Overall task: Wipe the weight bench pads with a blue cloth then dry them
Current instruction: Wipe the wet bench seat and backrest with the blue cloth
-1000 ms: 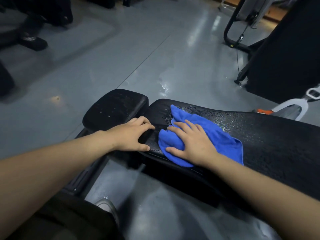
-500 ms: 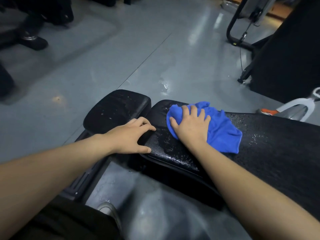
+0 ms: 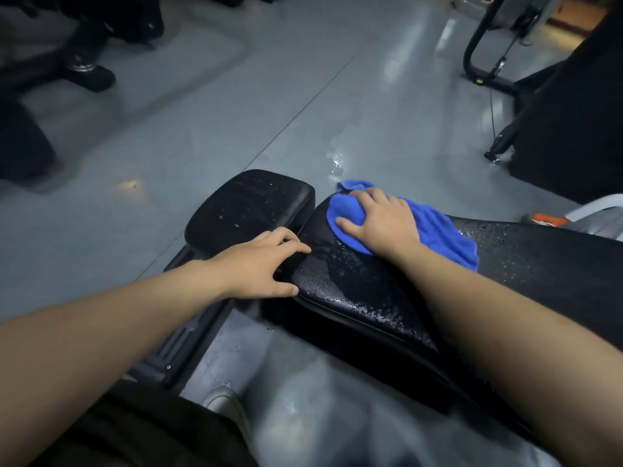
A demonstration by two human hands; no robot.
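Observation:
A black weight bench has a long back pad (image 3: pixel 526 264) speckled with water drops and a smaller seat pad (image 3: pixel 249 203) to its left. A blue cloth (image 3: pixel 441 230) lies bunched at the far left end of the long pad. My right hand (image 3: pixel 381 220) presses on the cloth, its fingers bending over the cloth at the pad's far edge. My left hand (image 3: pixel 259 267) rests at the gap between the two pads, thumb against the long pad's near corner, fingers loosely bent.
Grey glossy floor (image 3: pixel 236 112) surrounds the bench, with a wet patch (image 3: pixel 337 163) just beyond the pads. Black machine frames (image 3: pixel 482 62) stand at the upper right, dark equipment (image 3: pixel 84 69) at the upper left. A white and orange part (image 3: pixel 553 219) sits right of the cloth. My shoe (image 3: pixel 226 406) is below.
My right hand has pushed the cloth away from me across the long pad, from its near edge to its far left corner. The left hand stayed in place.

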